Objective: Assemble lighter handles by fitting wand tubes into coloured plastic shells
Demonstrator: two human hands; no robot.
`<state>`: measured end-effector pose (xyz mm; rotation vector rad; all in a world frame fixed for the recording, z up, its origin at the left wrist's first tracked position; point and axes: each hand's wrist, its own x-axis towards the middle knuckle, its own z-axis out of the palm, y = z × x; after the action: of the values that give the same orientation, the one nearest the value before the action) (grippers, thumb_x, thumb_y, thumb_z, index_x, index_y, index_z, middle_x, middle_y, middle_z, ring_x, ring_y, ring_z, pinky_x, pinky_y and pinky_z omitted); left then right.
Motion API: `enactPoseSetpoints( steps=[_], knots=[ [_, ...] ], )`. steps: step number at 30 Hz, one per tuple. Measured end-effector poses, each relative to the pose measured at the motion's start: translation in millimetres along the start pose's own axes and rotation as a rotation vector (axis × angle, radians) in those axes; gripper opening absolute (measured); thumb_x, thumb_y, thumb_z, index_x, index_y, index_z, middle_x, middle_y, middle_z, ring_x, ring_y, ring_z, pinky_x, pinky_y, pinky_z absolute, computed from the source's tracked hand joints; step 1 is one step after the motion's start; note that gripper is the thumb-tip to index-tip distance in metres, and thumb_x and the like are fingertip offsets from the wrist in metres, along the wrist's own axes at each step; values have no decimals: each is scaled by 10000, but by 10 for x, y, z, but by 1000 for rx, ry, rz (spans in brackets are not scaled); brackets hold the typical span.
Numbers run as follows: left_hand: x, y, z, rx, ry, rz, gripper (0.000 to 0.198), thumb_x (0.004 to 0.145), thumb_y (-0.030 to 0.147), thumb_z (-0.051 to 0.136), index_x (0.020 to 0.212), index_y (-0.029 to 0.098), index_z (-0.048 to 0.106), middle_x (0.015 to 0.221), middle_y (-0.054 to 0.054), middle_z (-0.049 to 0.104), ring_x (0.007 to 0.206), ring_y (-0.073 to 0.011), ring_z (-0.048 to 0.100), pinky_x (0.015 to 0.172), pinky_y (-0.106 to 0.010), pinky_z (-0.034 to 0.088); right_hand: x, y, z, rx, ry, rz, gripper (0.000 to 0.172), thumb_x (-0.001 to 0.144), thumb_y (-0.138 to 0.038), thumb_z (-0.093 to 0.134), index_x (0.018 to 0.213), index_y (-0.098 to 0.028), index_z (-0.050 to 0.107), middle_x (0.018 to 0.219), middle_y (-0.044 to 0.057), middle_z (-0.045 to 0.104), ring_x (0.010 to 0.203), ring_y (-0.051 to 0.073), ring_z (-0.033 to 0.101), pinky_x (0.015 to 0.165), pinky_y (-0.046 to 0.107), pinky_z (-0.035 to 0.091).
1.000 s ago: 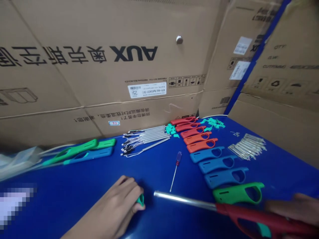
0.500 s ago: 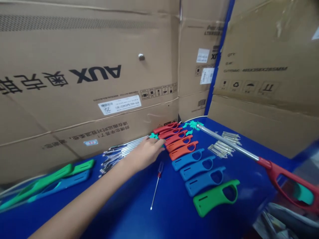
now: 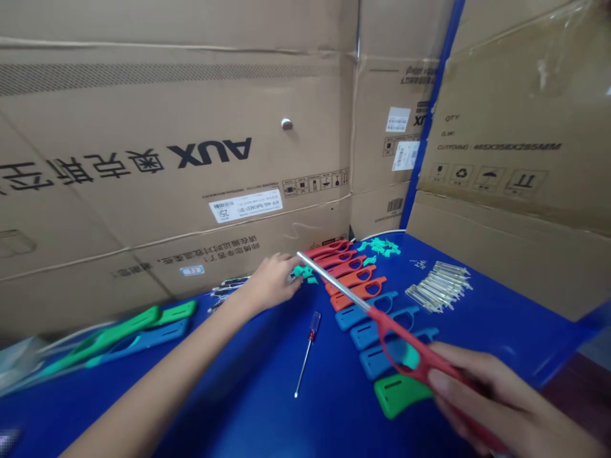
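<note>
My right hand is closed round the red handle of a long-nosed gas lighter, which has a teal trigger. Its metal tube points up and left, over a row of handle shells, and ends close to my left fingers. My left hand is at the back of the table, fingers bent and closed beside small teal plastic pieces. A small greyish thing shows at its fingertips, too unclear to name. The row has red shells, orange shells, blue shells and a green shell.
A screwdriver lies mid-table. Clear slim parts and more teal pieces lie at the back right. Metal rods with wires are partly behind my left arm. Green lighters lie left. Cardboard walls the back.
My right hand has come into view gripping the red lighter. The lighter has moved left, its tube tip now near my left hand. The view has shifted slightly.
</note>
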<state>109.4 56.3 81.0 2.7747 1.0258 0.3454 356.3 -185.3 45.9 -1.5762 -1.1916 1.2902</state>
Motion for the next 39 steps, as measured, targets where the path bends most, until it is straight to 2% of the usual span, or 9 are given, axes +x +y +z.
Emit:
enactPoseSetpoints(
  steps=[5, 6, 8, 11, 13, 17, 21, 30, 39],
  knots=[
    [-1002, 31, 85, -382, -48, 57, 588, 924, 562, 459, 1391, 211, 390, 1215, -105, 654, 1030, -214, 661, 861, -364, 551, 473, -471, 962, 319, -479, 31, 631, 686, -471, 757, 1157, -204, 432, 546, -94, 529, 352, 60, 479, 350, 144, 369],
    [-1203, 33, 135, -674, -15, 36, 634, 926, 604, 417, 1413, 201, 373, 1259, -144, 627, 1049, -241, 656, 864, -393, 548, 552, -497, 1137, 370, -533, 49, 618, 648, -415, 782, 1118, -196, 445, 552, -89, 550, 349, 58, 490, 344, 135, 374],
    [-1539, 25, 241, -1084, 66, -111, 623, 912, 624, 437, 1391, 226, 424, 1285, -154, 610, 1057, -273, 652, 865, -425, 541, 674, -519, 1477, 411, -586, 99, 482, 627, -317, 758, 1003, -178, 491, 528, -77, 568, 335, 65, 497, 320, 129, 374],
    [-1828, 14, 360, -1312, 186, -356, 527, 865, 584, 565, 1214, 190, 602, 1143, -143, 686, 1008, -285, 667, 876, -409, 523, 767, -529, 1896, 325, -590, 135, 153, 688, -242, 618, 786, -158, 535, 460, -66, 532, 301, 67, 471, 282, 132, 354],
    [-1888, 28, 394, -1421, 252, -462, 559, 820, 622, 598, 1157, 177, 635, 1036, -128, 717, 936, -276, 685, 832, -382, 535, 793, -523, 2065, 211, -628, 132, 135, 751, -244, 520, 650, -154, 526, 421, -50, 502, 272, 65, 440, 265, 139, 337],
    [-1859, 71, 398, -1436, 314, -565, 582, 759, 630, 664, 1116, 170, 658, 878, -81, 725, 782, -212, 678, 709, -289, 535, 801, -460, 2124, -19, -699, 72, 245, 849, -314, 450, 663, -171, 522, 411, -44, 494, 262, 84, 424, 253, 166, 347],
    [-1832, 80, 399, -1251, 333, -579, 437, 730, 529, 747, 906, 131, 708, 734, -39, 693, 656, -139, 606, 624, -208, 483, 769, -372, 2016, -156, -598, -39, 219, 872, -382, 522, 832, -168, 549, 500, -57, 509, 330, 65, 439, 295, 141, 360],
    [-1871, 64, 400, -1278, 208, -552, 457, 652, 524, 798, 851, 118, 725, 684, -31, 662, 621, -139, 571, 610, -227, 470, 833, -252, 1948, 182, -827, 44, 293, 771, -340, 688, 920, -148, 524, 548, -65, 553, 318, 36, 427, 303, 119, 333],
    [-1854, 95, 323, -1286, 146, -584, 405, 684, 486, 791, 780, 107, 683, 636, -33, 650, 579, -129, 553, 582, -225, 443, 855, -226, 1969, 183, -684, 69, 367, 624, -353, 834, 725, -135, 556, 520, -28, 597, 382, 73, 533, 352, 151, 442]
  ],
)
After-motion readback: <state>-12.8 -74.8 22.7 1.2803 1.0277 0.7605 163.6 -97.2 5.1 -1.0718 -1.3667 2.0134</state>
